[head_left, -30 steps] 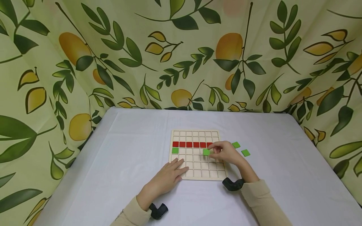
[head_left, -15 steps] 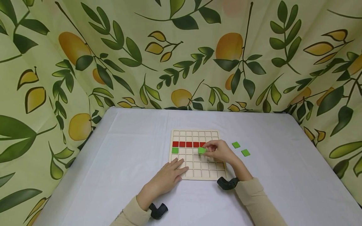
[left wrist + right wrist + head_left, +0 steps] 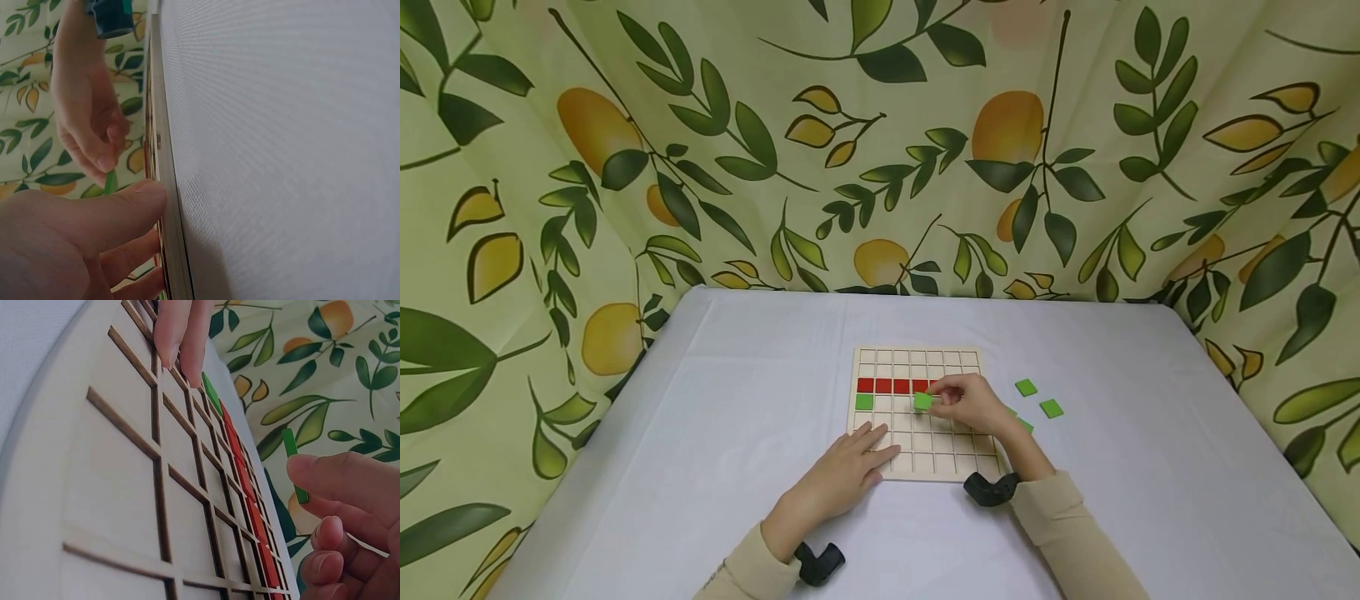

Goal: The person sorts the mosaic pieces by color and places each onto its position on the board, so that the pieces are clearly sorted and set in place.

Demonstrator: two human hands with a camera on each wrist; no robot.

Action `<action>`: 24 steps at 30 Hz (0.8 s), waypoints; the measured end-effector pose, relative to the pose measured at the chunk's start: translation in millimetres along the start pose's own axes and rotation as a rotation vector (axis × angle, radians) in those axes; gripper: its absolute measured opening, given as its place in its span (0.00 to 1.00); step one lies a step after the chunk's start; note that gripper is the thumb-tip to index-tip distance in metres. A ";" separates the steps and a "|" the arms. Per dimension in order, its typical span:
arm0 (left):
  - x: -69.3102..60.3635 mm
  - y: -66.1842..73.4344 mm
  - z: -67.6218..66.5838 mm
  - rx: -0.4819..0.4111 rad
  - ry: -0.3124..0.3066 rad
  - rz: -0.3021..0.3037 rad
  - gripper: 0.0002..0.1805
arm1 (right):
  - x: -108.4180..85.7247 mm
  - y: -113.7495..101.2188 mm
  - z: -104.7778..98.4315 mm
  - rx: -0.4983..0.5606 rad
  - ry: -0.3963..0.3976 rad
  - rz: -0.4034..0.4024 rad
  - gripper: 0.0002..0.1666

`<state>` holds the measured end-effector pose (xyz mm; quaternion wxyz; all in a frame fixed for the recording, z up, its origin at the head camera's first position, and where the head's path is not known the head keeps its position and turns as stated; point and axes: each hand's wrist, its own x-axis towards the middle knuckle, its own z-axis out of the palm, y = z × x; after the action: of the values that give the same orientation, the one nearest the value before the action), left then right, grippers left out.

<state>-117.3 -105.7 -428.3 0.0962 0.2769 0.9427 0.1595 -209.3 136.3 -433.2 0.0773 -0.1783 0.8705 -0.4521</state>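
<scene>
head: bright, even | left wrist: dimmer, cloth (image 3: 287,150) softly shadowed | right wrist: dim, board (image 3: 115,478) edge bowed

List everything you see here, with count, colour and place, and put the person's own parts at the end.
Grid board: one, pale wood, on the tablecloth
Red tiles: at least five, red, in a row on the board
Inset green tile: one, green, left end of the next nearer row
Held green tile: one, green, pinched above the board by the right hand
Loose green tiles: two in full, others partly hidden, green, right of the board
Tablecloth: one, white, under the board
Curtain: one, cream with leaf-and-fruit print, behind
Wrist devices: two, black, one at each wrist
Sleeves: two, beige, on the forearms
Left hand: one, bare, on the board's near left corner
Right hand: one, bare, above the board
</scene>
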 end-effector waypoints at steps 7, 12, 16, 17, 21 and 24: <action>-0.1 0.1 -0.7 -0.002 -0.004 -0.002 0.23 | 5.1 0.5 6.5 0.035 0.009 0.005 0.14; -0.1 0.4 -1.2 0.001 -0.006 0.000 0.22 | 6.6 -0.9 11.6 0.051 0.027 -0.076 0.13; 0.2 0.5 -1.5 0.000 -0.006 0.002 0.22 | 9.8 -2.3 16.1 0.041 0.021 -0.049 0.13; 0.4 0.5 -1.4 0.000 -0.006 0.002 0.22 | 10.6 -2.6 17.1 0.036 0.016 -0.023 0.14; 0.6 0.6 -1.4 0.004 -0.005 0.002 0.22 | 14.2 -2.8 21.5 -0.005 0.016 -0.012 0.14; 0.3 0.6 -1.3 0.004 -0.007 0.002 0.22 | 15.8 -3.5 24.6 -0.016 0.022 -0.008 0.13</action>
<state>-117.6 -105.4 -427.0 0.0986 0.2785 0.9424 0.1568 -215.8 109.8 -444.2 0.0646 -0.1776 0.8741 -0.4474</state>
